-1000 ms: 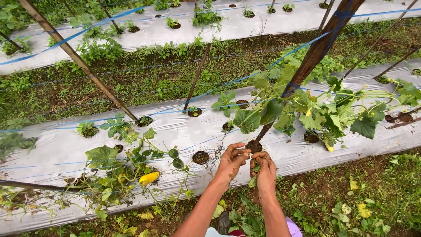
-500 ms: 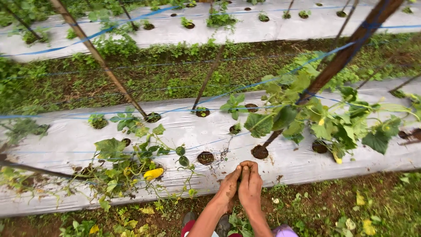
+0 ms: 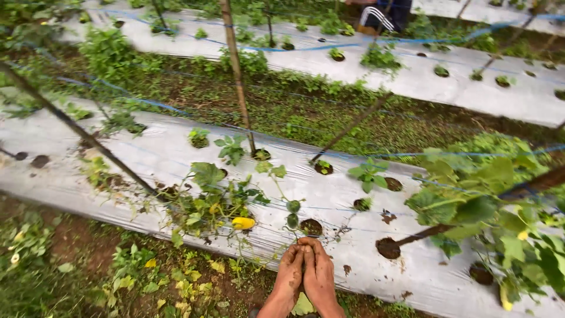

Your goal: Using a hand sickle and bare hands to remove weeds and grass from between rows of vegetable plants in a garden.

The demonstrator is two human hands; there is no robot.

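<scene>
On the plastic mulch (image 3: 176,159) — both hands (image 3: 306,271) pressed together.

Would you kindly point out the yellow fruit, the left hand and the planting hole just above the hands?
yellow fruit (image 3: 243,223), head view, middle of the fruit.
left hand (image 3: 290,266), head view, back of the hand.
planting hole (image 3: 311,227), head view, dark soil at its centre.

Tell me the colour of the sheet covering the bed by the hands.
Silvery grey sheet, mud-spotted, in the head view.
</scene>
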